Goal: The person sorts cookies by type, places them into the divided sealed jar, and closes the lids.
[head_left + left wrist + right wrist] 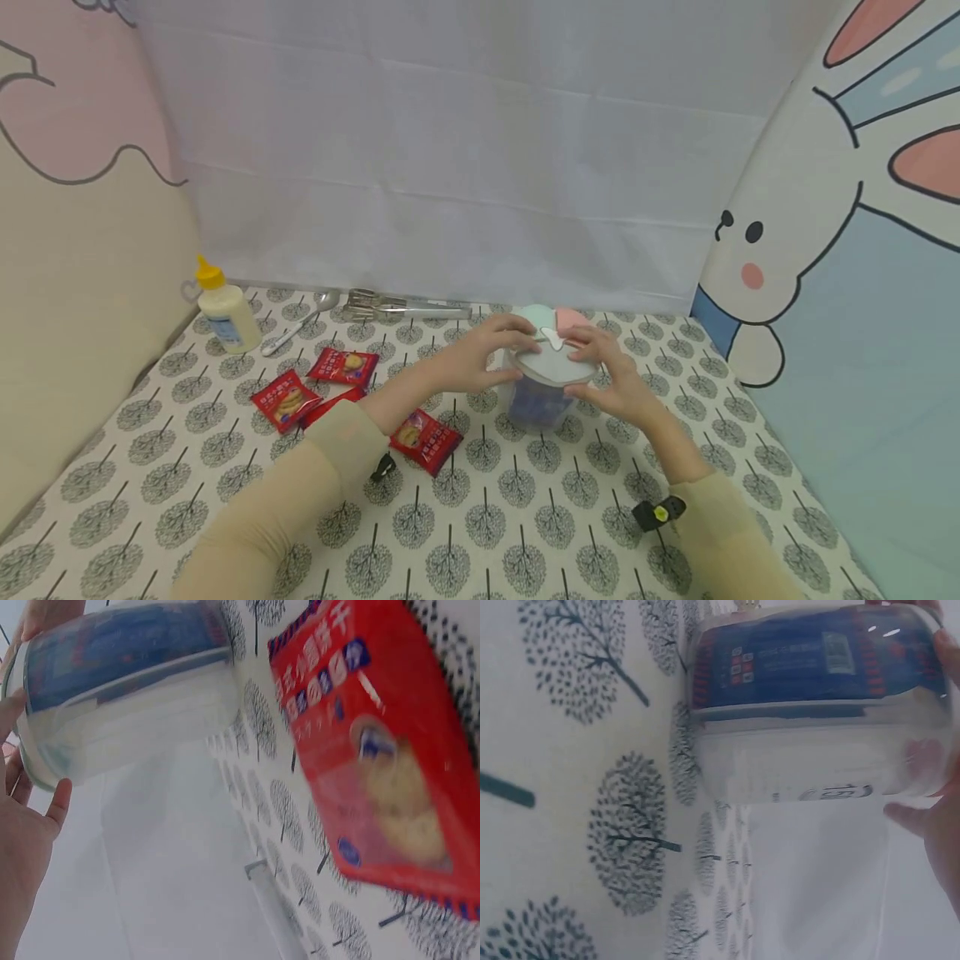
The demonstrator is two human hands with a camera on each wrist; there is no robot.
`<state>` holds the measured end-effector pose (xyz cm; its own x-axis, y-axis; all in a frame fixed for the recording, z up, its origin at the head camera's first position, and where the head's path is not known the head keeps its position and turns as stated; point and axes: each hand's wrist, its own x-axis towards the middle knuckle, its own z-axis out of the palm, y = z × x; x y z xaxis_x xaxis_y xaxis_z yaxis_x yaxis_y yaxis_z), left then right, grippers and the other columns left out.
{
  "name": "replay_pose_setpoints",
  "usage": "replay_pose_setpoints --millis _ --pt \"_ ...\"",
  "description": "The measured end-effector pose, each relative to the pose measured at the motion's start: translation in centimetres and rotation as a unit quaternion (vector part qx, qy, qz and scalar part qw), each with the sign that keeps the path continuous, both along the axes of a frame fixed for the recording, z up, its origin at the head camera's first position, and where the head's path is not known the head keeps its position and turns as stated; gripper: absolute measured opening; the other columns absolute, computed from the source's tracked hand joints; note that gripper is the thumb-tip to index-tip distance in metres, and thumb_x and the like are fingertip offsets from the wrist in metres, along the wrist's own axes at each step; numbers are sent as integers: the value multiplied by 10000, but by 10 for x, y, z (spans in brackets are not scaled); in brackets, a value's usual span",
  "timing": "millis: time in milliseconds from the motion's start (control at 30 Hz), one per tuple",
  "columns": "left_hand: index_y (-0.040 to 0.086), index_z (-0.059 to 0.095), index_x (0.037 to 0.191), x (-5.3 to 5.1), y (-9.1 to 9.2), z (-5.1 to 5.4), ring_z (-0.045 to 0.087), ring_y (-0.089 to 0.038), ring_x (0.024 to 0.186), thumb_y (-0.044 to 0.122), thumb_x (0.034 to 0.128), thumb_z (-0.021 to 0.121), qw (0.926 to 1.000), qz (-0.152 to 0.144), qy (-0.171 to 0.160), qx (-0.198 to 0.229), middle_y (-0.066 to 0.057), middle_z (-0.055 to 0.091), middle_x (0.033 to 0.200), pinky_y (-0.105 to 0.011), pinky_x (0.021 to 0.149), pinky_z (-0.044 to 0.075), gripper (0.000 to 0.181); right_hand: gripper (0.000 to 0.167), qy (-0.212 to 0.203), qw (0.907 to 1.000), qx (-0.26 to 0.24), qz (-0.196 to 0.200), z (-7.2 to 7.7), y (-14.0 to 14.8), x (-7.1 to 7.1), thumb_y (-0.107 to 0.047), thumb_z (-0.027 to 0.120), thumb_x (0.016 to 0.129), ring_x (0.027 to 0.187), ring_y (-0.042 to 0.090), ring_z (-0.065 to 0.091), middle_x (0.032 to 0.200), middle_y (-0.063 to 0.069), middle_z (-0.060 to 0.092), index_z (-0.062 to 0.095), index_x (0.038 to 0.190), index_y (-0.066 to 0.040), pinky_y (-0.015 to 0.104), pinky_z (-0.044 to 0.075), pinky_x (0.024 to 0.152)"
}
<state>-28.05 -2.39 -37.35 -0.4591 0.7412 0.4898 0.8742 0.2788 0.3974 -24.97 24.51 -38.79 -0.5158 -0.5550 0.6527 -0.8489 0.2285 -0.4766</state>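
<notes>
A clear container [538, 405] with blue contents stands on the cloth right of centre, a pale lid [557, 363] over its top. My left hand [480, 354] grips the lid's left rim, and my right hand [611, 379] grips its right side. Through the left wrist view, the container [135, 682] shows a blue packet inside, with my left hand [26, 832] at the lid end. The right wrist view has the container [817, 712] with blue packaging behind its wall and my right hand [937, 825] curled at its top.
Red snack packets [288, 402] lie on the left, one [426, 442] near my left forearm. Behind them are a spoon [300, 323], a metal utensil [420, 310] and a yellow-capped bottle [231, 318]. Mint and pink round shapes [573, 320] show behind the lid.
</notes>
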Motion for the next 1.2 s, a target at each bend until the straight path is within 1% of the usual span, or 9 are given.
replay_pose_setpoints --millis 133,300,400,500,633,767,833,1067,1200 --pt "213 560 1270 -8 -6 5 274 -246 1371 321 809 736 9970 183 -742 -144 -50 357 1470 -520 1100 296 505 471 -535 9926 470 -988 6 1 9 -141 814 680 1337 392 297 1442 174 391 585 1089 -108 563 249 1100" --pt "306 426 1395 -19 -9 1 156 -248 1429 439 760 757 9807 469 -1887 -227 31 194 1560 -602 1094 235 728 464 -1437 9615 737 -2223 17 -12 27 -291 705 832 1424 394 108 1547 126 220 557 1246 -143 732 102 1050" --pt "375 385 1404 -23 -9 -3 197 -236 1423 454 737 767 9677 487 -2465 -216 83 200 1556 -586 1078 278 773 546 -2120 9416 589 -2548 15 -19 36 -336 600 913 1429 414 68 1544 185 193 429 1377 -106 716 71 1068" --pt "396 369 1400 -27 -7 -7 276 -204 1390 417 745 771 9590 344 -2810 -106 101 264 1527 -523 1069 339 769 662 -2583 9259 428 -2723 10 -26 43 -370 586 921 1418 412 128 1543 177 190 283 1456 -123 686 132 1082" --pt "326 373 1410 -31 -3 -11 390 -190 1320 296 766 778 9500 -23 -3113 234 52 346 1473 -423 1072 377 762 786 -2728 9168 395 -2891 7 -34 48 -411 642 876 1387 404 231 1535 128 223 206 1485 -173 662 232 1065" --pt "272 376 1415 -30 0 -12 471 -191 1245 231 779 768 9437 -222 -3265 488 5 390 1427 -324 1045 414 748 783 -2764 9168 224 -2873 8 -37 45 -372 690 848 1336 407 313 1511 134 268 254 1469 -178 650 341 1006" --pt "270 373 1418 -28 1 -13 477 -196 1235 232 790 758 9446 -186 -3237 505 -9 395 1422 -307 1032 425 737 766 -2820 9187 89 -2762 10 -35 41 -327 703 845 1325 413 323 1509 136 270 273 1462 -180 638 370 989" --pt "271 385 1419 -20 6 -11 471 -172 1239 370 790 743 9586 517 -2777 366 17 406 1445 -335 1018 435 730 732 -3048 9240 36 -2307 10 -18 23 -282 710 847 1381 440 232 1550 104 189 293 1448 -273 555 378 1032" --pt "231 423 1404 -12 8 -7 460 -171 1234 390 756 762 9615 848 -2589 363 -14 389 1459 -320 978 469 748 730 -3119 9338 -102 -1749 6 -7 13 -183 705 851 1366 409 282 1545 94 201 298 1456 -227 505 392 1037"
